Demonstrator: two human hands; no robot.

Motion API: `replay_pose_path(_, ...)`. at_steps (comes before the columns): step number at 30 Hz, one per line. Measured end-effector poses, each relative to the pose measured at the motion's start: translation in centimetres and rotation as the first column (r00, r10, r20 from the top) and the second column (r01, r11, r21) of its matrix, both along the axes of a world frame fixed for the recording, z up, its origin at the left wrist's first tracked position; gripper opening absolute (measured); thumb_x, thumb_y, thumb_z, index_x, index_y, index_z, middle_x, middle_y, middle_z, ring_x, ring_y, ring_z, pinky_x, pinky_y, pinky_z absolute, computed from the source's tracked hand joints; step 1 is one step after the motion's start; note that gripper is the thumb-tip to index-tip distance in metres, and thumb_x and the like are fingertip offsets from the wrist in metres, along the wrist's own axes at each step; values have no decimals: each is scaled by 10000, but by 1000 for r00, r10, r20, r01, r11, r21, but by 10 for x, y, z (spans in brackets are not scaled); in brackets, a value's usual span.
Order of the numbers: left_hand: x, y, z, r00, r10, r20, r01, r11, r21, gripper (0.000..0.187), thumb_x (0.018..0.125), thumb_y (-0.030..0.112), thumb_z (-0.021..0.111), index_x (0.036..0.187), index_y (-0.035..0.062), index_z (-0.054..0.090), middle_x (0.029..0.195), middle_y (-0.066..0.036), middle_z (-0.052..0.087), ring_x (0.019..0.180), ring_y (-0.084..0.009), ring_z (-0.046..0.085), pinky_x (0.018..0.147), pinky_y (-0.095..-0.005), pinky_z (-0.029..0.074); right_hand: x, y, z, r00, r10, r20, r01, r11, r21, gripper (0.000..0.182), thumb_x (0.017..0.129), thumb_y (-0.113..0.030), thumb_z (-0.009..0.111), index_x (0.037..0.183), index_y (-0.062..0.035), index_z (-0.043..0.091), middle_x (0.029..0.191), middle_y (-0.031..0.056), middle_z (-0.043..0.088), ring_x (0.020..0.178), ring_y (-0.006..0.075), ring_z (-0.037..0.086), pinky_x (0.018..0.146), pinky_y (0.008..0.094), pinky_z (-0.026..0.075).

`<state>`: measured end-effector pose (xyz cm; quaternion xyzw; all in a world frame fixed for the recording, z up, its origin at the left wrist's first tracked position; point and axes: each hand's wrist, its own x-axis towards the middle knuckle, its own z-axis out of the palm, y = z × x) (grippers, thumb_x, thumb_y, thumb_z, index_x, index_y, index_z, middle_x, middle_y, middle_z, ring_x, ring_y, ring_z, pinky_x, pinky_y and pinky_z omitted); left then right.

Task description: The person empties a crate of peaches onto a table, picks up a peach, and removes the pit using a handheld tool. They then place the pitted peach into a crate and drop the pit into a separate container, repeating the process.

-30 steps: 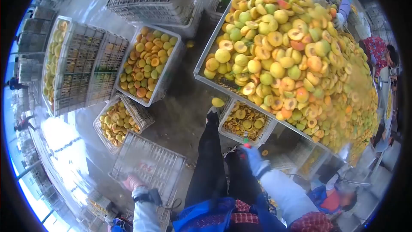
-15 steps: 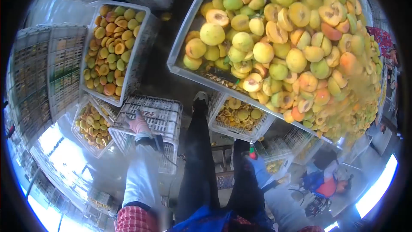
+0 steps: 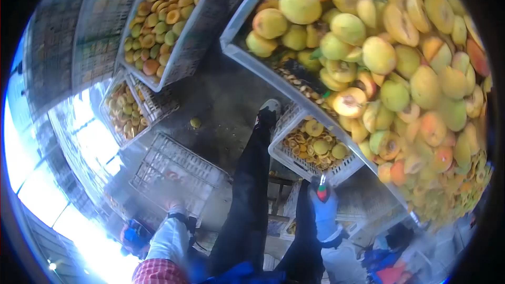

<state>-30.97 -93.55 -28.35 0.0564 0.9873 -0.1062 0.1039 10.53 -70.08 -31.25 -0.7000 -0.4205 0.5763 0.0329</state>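
Note:
My left hand, blurred, in a white sleeve with a dark wrist strap, grips the near edge of an empty white plastic crate lying on the wet floor at lower left. My right hand, in a pale blue glove, is closed on a small tool with a red and green handle beside my right leg. My legs in black trousers stretch forward between the two hands. A white crate of halved peaches stands just ahead of my right hand, under the table.
A big metal table tray heaped with whole and halved peaches fills the upper right. A crate of whole peaches and a smaller crate stand at left beside stacked crates. One loose peach lies on the floor.
The view has dropped closer to the table and floor. My left hand has come back toward me along the empty crate, from its far rim to its near edge. The right hand stays by my leg.

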Motion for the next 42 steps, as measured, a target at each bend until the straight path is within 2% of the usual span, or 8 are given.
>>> replay_pose_path(8,100,-78,-76,966,-184,180,176,983,62,691,785,340,625,1364,62,371,1178,-208,562,1112,-360,512,964,-419,383,-160,157,36,846,520,-118,-372,735,567,540,639,-220,802,1099,-54,571,995,145,599,884,324,590,823,392,467)
replay_pose_path(11,106,-46,-116,836,211,506,-132,973,-188,632,760,409,643,1210,-16,511,1080,-247,598,1061,-377,557,908,-417,449,-198,192,56,731,675,-99,-556,673,488,621,640,-217,787,1185,-44,544,1103,173,539,1062,329,512,944,418,386)
replay_pose_path(16,50,32,-172,517,328,790,-167,945,-282,441,862,493,452,1115,171,616,1054,-146,639,1016,-350,589,862,-428,472,-271,232,52,583,700,413,-655,104,748,463,685,-116,732,1119,-37,590,1036,148,550,907,293,576,764,370,474)
replay_pose_path(21,-45,71,-203,895,238,378,-355,892,279,331,804,316,659,1076,130,627,865,-128,650,793,-328,608,746,-370,481,-302,247,-1,362,662,656,-672,-303,676,414,644,-4,729,1040,-68,628,971,132,565,830,296,553,689,364,447)
replay_pose_path(30,-152,-63,-477,713,619,330,-701,621,351,733,726,493,714,1265,51,485,1173,-235,563,1078,-385,529,901,-430,433,-310,248,-2,250,593,766,-832,-274,483,329,652,28,644,971,-31,588,1007,140,514,892,317,496,778,422,421)
replay_pose_path(37,-122,25,-452,918,390,76,-388,836,388,428,812,292,663,1094,-10,550,973,-169,635,871,-297,611,765,-391,487,-321,266,-3,237,625,744,-835,-261,485,330,645,15,654,966,-34,596,1009,138,522,891,308,506,767,416,426)
replay_pose_path(40,-81,100,-467,886,292,361,-436,255,863,406,809,388,635,1033,50,609,915,-121,621,803,-250,582,759,-364,481,-323,276,-1,253,639,726,-833,-238,500,330,641,9,658,963,-36,600,1009,137,526,890,305,509,763,413,427)
replay_pose_path(42,-57,198,-471,832,60,551,-538,326,777,394,785,414,646,974,70,613,911,-92,613,820,-236,581,749,-364,483,-323,284,-1,265,652,711,-829,-222,513,330,639,6,661,961,-37,602,1010,136,528,889,302,512,760,411,429)
